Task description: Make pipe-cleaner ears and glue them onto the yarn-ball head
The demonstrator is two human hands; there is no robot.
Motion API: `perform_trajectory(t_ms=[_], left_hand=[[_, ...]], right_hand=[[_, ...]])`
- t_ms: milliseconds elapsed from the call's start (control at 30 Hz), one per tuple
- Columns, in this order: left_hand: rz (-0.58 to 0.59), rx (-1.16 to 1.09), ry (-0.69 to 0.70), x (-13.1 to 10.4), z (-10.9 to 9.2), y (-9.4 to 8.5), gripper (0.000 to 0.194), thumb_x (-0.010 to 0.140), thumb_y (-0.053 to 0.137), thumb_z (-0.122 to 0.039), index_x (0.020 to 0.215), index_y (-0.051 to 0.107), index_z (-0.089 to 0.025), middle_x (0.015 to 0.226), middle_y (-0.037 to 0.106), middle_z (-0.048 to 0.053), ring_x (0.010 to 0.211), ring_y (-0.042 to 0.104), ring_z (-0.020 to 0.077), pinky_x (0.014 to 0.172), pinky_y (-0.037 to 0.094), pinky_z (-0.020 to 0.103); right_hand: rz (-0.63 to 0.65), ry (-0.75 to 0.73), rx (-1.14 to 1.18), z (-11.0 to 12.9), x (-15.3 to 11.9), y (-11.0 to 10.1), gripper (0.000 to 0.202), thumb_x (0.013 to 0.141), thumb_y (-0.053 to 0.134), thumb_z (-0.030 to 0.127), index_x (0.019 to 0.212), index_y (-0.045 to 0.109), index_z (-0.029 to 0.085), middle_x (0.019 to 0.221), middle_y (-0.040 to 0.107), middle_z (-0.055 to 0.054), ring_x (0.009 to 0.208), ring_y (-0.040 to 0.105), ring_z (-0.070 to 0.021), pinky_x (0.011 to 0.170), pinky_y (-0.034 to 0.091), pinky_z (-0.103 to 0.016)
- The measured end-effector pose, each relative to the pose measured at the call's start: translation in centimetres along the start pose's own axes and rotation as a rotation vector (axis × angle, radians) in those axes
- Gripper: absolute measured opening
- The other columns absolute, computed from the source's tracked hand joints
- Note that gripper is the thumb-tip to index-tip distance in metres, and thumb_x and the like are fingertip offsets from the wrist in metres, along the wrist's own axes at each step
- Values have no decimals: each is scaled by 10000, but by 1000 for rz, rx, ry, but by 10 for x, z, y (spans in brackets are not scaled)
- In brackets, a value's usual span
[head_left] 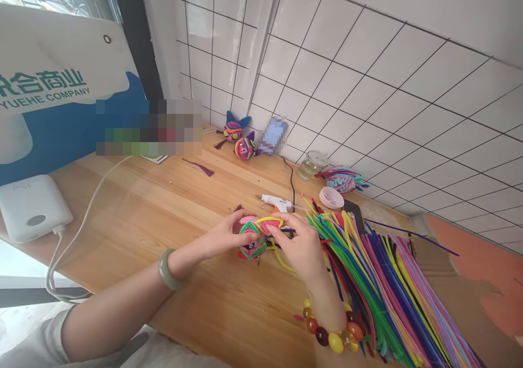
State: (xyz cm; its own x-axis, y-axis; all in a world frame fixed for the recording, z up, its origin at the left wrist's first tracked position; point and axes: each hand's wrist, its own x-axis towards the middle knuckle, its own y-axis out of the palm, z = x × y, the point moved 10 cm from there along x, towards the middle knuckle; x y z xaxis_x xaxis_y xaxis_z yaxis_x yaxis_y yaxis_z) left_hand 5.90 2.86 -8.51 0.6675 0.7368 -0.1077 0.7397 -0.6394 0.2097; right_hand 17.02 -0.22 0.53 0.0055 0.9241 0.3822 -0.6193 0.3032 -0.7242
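Note:
Over the middle of the wooden table, both hands hold a small pipe-cleaner figure in green, pink, yellow and red. My left hand is closed around its left side, the thumb against the front. With thumb and fingers my right hand pinches the figure's pink part edged in yellow. Yellow pipe-cleaner ends hang below the right fingers. Part of the figure is hidden by my fingers. Just beyond the hands lies a white and orange glue gun.
Long bundles of coloured pipe cleaners spread at right. Two finished figures, a phone, a glass jar and a pink bowl stand near the tiled wall. A tassel lies left; a white power bank has a cable.

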Motion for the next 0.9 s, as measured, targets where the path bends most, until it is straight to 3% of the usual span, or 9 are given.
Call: perform_trajectory(t_ms=[900], left_hand=[[24,2,15,1,0,2,516,684,663,-350,1116,459,-156,1072,560,83,1000,527,233,837,441,353]], right_hand=[[11,-124,-102,13,-1,1,125,774,610,258,894,641,240,817,652,-37,777,571,-205,725,432,-337]])
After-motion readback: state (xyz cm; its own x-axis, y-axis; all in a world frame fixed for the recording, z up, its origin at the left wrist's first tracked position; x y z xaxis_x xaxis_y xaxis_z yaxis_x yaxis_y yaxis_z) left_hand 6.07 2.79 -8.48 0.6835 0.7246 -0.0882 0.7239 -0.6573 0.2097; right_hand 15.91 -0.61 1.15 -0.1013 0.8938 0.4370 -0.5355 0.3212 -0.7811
